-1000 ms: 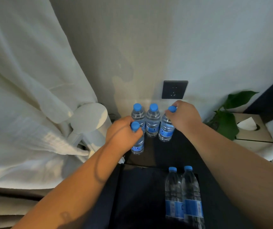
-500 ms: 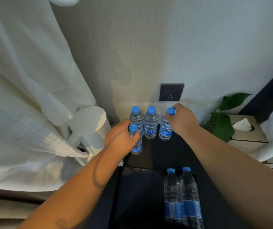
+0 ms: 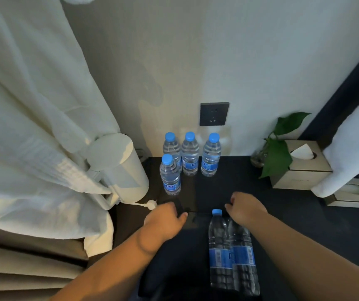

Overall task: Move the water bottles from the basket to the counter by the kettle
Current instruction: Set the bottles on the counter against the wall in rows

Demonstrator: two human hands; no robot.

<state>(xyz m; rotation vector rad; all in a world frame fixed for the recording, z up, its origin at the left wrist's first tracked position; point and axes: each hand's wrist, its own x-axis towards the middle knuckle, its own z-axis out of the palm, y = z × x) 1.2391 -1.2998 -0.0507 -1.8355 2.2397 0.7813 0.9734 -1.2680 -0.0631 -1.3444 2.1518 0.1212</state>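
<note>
Several clear water bottles with blue caps stand on the dark counter (image 3: 239,177) by the wall, right of the white kettle (image 3: 120,168): a front one (image 3: 169,174) and a row behind it (image 3: 190,156). Two more bottles (image 3: 220,248) stand upright in the dark basket (image 3: 174,257) below. My left hand (image 3: 164,220) hovers over the basket's far rim, fingers loosely curled, holding nothing. My right hand (image 3: 246,208) sits over the cap of the right basket bottle, hiding it; whether it grips it I cannot tell.
A white robe (image 3: 33,127) hangs at the left, draped against the kettle. A dark wall socket (image 3: 214,114) is above the bottles. A small green plant (image 3: 278,146), a tissue box (image 3: 302,166) and white cloth (image 3: 352,148) stand at the right.
Both hands let go of the two bottles on the counter and drew back toward the basket. The released bottles stay standing by the kettle.
</note>
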